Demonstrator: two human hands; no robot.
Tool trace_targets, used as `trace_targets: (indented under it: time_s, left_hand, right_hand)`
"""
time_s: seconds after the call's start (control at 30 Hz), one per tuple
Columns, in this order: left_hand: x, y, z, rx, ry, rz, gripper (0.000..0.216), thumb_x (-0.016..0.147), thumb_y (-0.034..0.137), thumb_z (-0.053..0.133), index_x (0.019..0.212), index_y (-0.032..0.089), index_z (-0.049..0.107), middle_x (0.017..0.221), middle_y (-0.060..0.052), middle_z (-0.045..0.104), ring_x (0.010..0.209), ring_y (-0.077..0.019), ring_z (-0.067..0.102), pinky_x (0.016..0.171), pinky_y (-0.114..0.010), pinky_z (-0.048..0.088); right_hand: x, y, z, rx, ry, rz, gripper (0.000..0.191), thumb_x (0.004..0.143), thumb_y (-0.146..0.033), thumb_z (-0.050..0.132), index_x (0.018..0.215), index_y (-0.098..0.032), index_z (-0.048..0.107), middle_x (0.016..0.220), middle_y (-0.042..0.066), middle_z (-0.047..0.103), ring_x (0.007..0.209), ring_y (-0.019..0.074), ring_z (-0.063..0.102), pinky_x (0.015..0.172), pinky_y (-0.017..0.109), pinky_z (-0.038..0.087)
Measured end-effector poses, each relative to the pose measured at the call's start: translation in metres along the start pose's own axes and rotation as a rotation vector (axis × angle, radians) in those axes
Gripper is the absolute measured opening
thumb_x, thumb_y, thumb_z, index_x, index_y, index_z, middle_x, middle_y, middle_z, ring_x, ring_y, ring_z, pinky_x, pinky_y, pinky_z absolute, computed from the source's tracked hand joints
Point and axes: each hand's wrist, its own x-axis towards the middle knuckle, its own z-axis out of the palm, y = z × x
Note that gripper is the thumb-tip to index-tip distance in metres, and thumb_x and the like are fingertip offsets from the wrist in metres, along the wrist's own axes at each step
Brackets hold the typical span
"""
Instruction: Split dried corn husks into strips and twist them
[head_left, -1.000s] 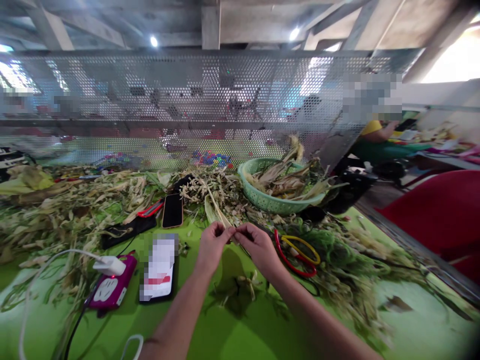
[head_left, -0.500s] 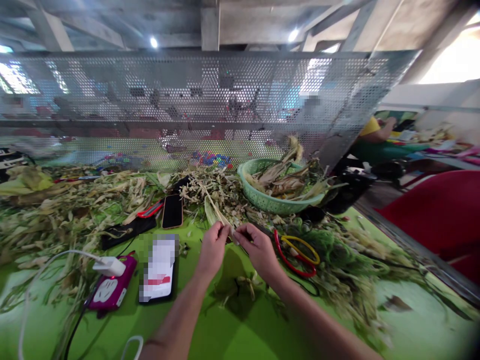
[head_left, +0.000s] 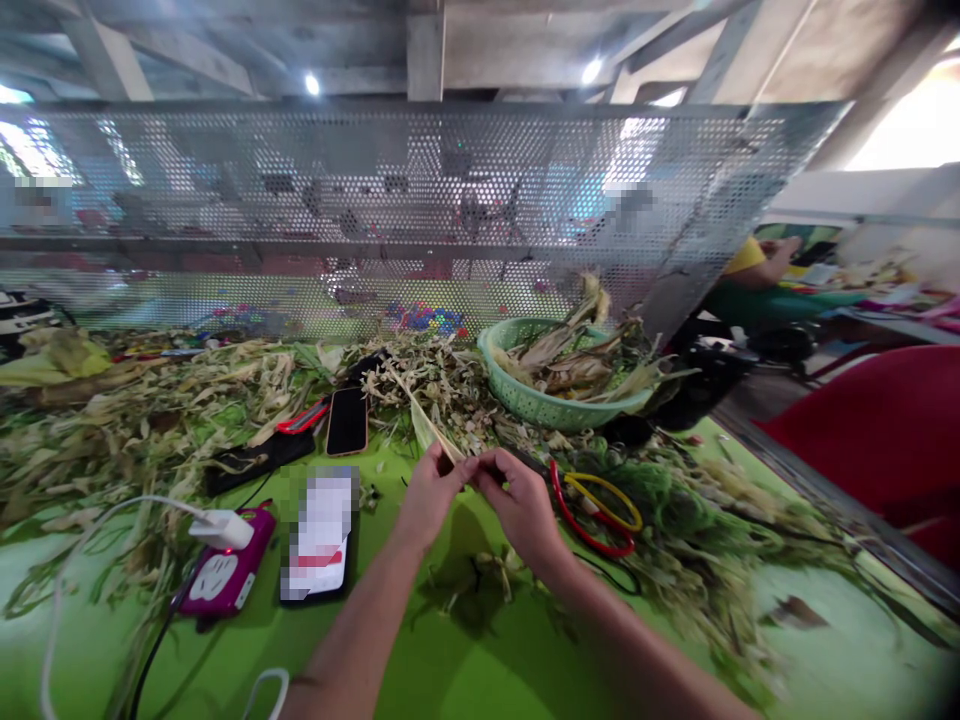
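A pale dried corn husk point(head_left: 424, 424) points away from me, its near end pinched between my two hands. My left hand point(head_left: 431, 500) is closed on the husk with thumb and forefinger. Against it, fingertips touching, my right hand point(head_left: 517, 500) is closed on the same near end; the exact spot it grips is partly hidden by the fingers. Below the hands, a small knotted husk piece point(head_left: 484, 575) lies on the green table point(head_left: 450, 670). Right of my right hand are scissors with red and yellow handles point(head_left: 600, 505).
A green basket point(head_left: 555, 407) of husks stands behind the hands. Husk scraps point(head_left: 187, 400) cover the table's left and back. Left are a lit phone point(head_left: 322, 540), a dark phone point(head_left: 347, 421), a red cutter point(head_left: 303, 416) and a purple power bank point(head_left: 227, 565). A perforated metal screen point(head_left: 337, 180) rises behind.
My hands have come closer together, and my right fingers now touch my left at the husk's near end. The husk's far tip has swung slightly left.
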Motion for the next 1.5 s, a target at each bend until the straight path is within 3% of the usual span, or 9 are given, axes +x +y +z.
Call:
trace_targets:
  time_s: [0.23, 0.5, 0.7, 0.9, 1.03, 1.13, 1.3, 1.5]
  left_hand:
    - [0.005, -0.002, -0.002, -0.059, 0.143, -0.021, 0.034, 0.056, 0.040, 0.079, 0.062, 0.014, 0.057, 0.055, 0.004, 0.054, 0.054, -0.0089, 0.047, 0.057, -0.022, 0.038]
    - [0.005, -0.001, -0.004, -0.032, 0.125, -0.017, 0.031, 0.064, 0.041, 0.074, 0.067, 0.014, 0.058, 0.060, 0.003, 0.056, 0.058, -0.0099, 0.050, 0.061, -0.023, 0.041]
    - [0.006, -0.001, -0.007, -0.034, 0.106, -0.045, 0.031, 0.068, 0.042, 0.070, 0.069, 0.014, 0.056, 0.060, 0.003, 0.053, 0.057, -0.0092, 0.047, 0.058, -0.022, 0.038]
    - [0.001, -0.004, -0.002, -0.081, 0.034, -0.066, 0.036, 0.062, 0.039, 0.077, 0.079, 0.015, 0.056, 0.067, 0.004, 0.055, 0.060, -0.0084, 0.047, 0.057, -0.021, 0.035]
    - [0.001, -0.005, -0.001, -0.071, 0.048, -0.106, 0.037, 0.061, 0.042, 0.077, 0.069, 0.015, 0.052, 0.061, 0.005, 0.051, 0.057, -0.0079, 0.045, 0.058, -0.021, 0.035]
    - [0.003, -0.006, -0.002, -0.068, 0.081, -0.095, 0.037, 0.059, 0.042, 0.077, 0.066, 0.016, 0.050, 0.058, 0.006, 0.049, 0.056, -0.0079, 0.045, 0.057, -0.021, 0.035]
    - [0.004, -0.008, -0.003, 0.134, 0.050, -0.051, 0.033, 0.063, 0.042, 0.072, 0.066, 0.016, 0.053, 0.059, 0.004, 0.052, 0.056, -0.0094, 0.045, 0.057, -0.023, 0.036]
    - [-0.001, -0.004, -0.001, 0.423, -0.132, -0.004, 0.031, 0.070, 0.043, 0.066, 0.064, 0.015, 0.054, 0.060, 0.002, 0.052, 0.058, -0.0108, 0.043, 0.056, -0.023, 0.033]
  right_hand:
    - [0.003, 0.000, 0.006, 0.259, 0.022, 0.112, 0.016, 0.079, -0.034, 0.062, 0.075, -0.018, 0.061, 0.068, 0.000, 0.055, 0.066, 0.0144, 0.049, 0.062, 0.024, 0.041]
    - [0.005, -0.001, 0.004, 0.233, 0.030, 0.124, 0.019, 0.077, -0.037, 0.064, 0.073, -0.019, 0.063, 0.068, 0.001, 0.059, 0.067, 0.0154, 0.051, 0.063, 0.026, 0.043]
    - [0.007, 0.000, 0.001, 0.315, -0.049, 0.087, 0.021, 0.075, -0.028, 0.066, 0.093, -0.020, 0.061, 0.080, 0.002, 0.063, 0.075, 0.0173, 0.058, 0.069, 0.028, 0.046]
    - [0.005, -0.001, 0.002, 0.301, 0.039, 0.075, 0.017, 0.072, -0.024, 0.068, 0.083, -0.020, 0.056, 0.073, 0.000, 0.059, 0.067, 0.0146, 0.055, 0.063, 0.026, 0.045]
    - [0.004, -0.002, 0.004, 0.390, 0.140, 0.135, 0.020, 0.071, -0.027, 0.070, 0.079, -0.020, 0.054, 0.071, -0.002, 0.054, 0.065, 0.0130, 0.052, 0.060, 0.024, 0.044]
    - [0.003, -0.002, 0.005, 0.425, 0.118, 0.171, 0.022, 0.071, -0.029, 0.072, 0.081, -0.021, 0.054, 0.073, -0.002, 0.054, 0.067, 0.0134, 0.052, 0.061, 0.024, 0.044]
    - [0.004, -0.002, 0.002, 0.382, 0.025, 0.190, 0.024, 0.074, -0.035, 0.069, 0.088, -0.020, 0.056, 0.078, 0.001, 0.059, 0.071, 0.0164, 0.055, 0.064, 0.027, 0.045]
    - [0.010, 0.000, -0.007, 0.386, 0.026, 0.190, 0.016, 0.073, -0.031, 0.066, 0.077, -0.018, 0.058, 0.069, 0.000, 0.058, 0.065, 0.0152, 0.053, 0.063, 0.028, 0.043]
